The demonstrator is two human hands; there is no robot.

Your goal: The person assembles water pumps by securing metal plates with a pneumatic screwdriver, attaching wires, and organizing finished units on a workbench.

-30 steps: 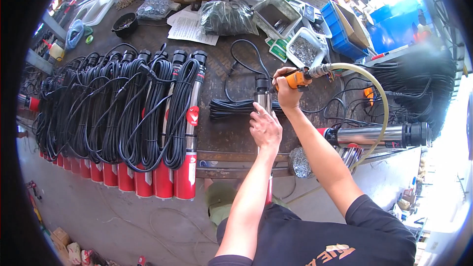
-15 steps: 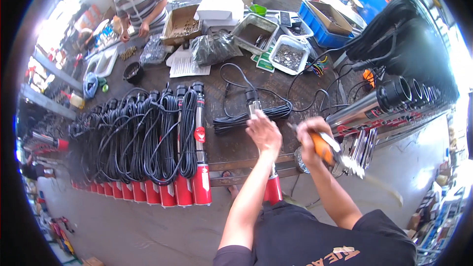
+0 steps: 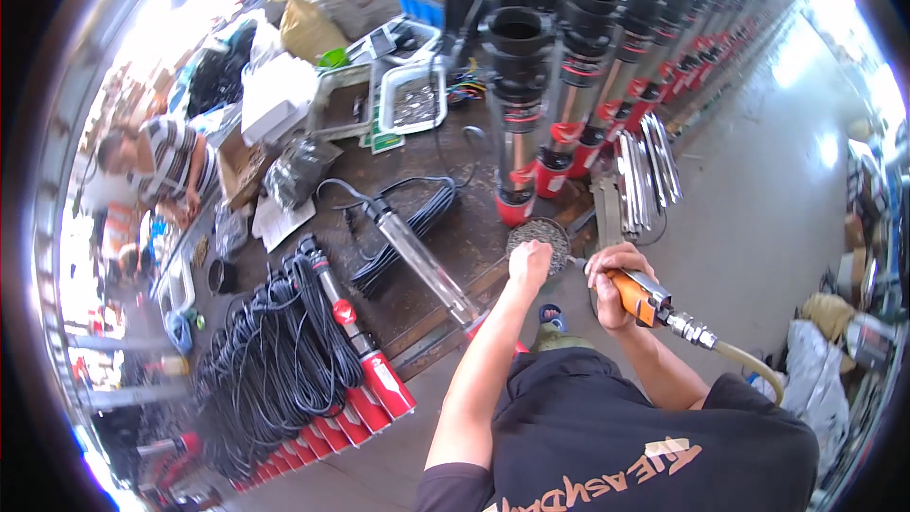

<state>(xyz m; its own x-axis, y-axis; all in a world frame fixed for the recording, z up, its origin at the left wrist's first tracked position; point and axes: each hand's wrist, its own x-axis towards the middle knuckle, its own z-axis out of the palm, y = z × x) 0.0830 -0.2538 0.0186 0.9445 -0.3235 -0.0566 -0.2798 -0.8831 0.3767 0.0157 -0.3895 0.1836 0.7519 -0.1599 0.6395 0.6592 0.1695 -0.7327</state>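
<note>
While the left hand (image 3: 530, 263) is at the bowl (image 3: 569, 244), upright cylinders (image 3: 519, 118) crowd behind.

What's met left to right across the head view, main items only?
White tray, black tub, silver tube, left hand, right hand gripping orange power tool, pale hose.

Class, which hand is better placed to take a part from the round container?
Probably the left hand: it is at the round container, while the right hand grips the orange tool.
</note>
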